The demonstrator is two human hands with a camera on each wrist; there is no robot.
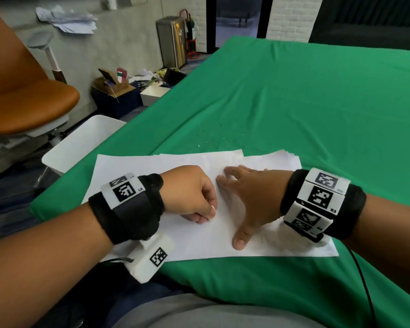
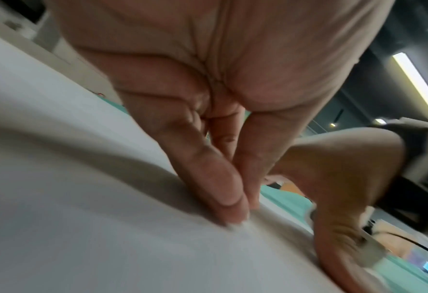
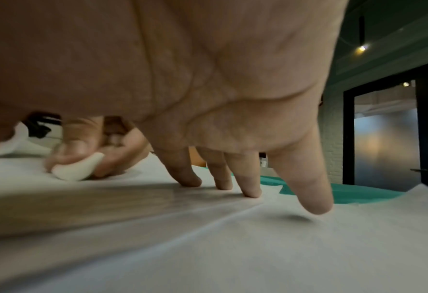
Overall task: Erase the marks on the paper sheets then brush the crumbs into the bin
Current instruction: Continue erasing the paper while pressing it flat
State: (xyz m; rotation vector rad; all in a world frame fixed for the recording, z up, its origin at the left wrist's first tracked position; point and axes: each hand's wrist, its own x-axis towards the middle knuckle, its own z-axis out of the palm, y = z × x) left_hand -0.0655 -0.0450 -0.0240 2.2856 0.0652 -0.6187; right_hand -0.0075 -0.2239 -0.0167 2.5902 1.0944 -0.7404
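Left hand [image 1: 194, 195] pinches a white eraser [image 3: 78, 168] on the top sheet [image 1: 199, 240]; right hand [image 1: 249, 200], fingers spread, pins it. Hard strokes could apparently crease the paper.

Orange chair [image 1: 31, 100] at far left, beside a grey wall. Steel cabinet [image 1: 172, 41] further back — red cart [image 1: 191, 34] next to it. Boxes [image 1: 115, 91] cluttered on the floor. Crumpled papers [image 1: 66, 18] up on a ledge. Green cloth [image 1: 294, 95] over the counter.
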